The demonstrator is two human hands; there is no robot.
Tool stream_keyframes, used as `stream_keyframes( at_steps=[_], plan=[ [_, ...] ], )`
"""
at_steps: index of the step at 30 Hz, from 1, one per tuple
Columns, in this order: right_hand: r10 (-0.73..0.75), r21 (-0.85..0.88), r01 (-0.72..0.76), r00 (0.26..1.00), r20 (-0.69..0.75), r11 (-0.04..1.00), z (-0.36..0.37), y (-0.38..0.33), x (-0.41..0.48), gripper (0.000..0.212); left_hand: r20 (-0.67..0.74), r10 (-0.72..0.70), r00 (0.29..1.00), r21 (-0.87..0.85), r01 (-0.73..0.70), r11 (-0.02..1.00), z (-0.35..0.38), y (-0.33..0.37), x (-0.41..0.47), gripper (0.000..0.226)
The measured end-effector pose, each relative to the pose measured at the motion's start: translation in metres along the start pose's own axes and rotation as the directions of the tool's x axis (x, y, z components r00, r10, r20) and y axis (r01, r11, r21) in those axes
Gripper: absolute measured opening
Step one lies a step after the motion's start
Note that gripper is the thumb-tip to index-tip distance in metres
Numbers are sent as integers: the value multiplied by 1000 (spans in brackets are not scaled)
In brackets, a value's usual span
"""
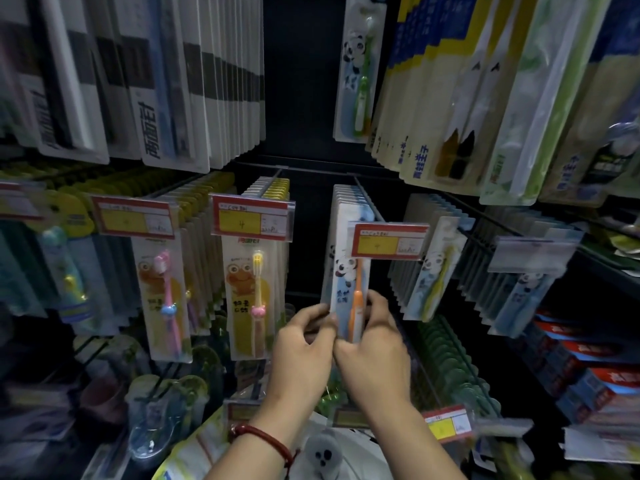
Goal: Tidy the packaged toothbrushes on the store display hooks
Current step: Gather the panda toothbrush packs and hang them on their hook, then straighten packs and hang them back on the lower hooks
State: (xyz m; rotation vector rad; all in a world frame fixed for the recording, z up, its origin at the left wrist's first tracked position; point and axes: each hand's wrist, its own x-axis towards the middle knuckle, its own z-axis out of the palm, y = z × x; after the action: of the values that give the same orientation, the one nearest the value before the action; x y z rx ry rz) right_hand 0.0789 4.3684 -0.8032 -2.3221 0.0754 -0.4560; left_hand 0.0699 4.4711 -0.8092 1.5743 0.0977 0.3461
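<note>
**Panda toothbrush pack [349,299] being straightened on its hook [367,199]**

We are pinching the pack's lower end from both sides: the fingers [320,313] of our left hand [301,344] are curling onto its left edge, those of our right hand [375,355] wrapping its right edge. It is hanging at the front of its stack, behind a price tag [388,241]. We are judging this the aligning step; next it likely needs pushing back flush and plumb. We are counting two hands, one held pack, four panda fronts [436,282], two frog fronts [247,299], three clear red price tags in this row.
</note>
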Motion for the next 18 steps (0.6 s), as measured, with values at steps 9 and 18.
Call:
stream_keyframes(
  at_steps=[9,18],
  plan=[
    [15,-114,-23,998,-65,993,7,7,21,67,49,31,998,255,-43,966,-12,-6,0,29],
    [-59,-221,80,993,104,972,-24,23,-6,73,234,137,962,560,-249,790,-33,-2,-36,48]
  ],
)
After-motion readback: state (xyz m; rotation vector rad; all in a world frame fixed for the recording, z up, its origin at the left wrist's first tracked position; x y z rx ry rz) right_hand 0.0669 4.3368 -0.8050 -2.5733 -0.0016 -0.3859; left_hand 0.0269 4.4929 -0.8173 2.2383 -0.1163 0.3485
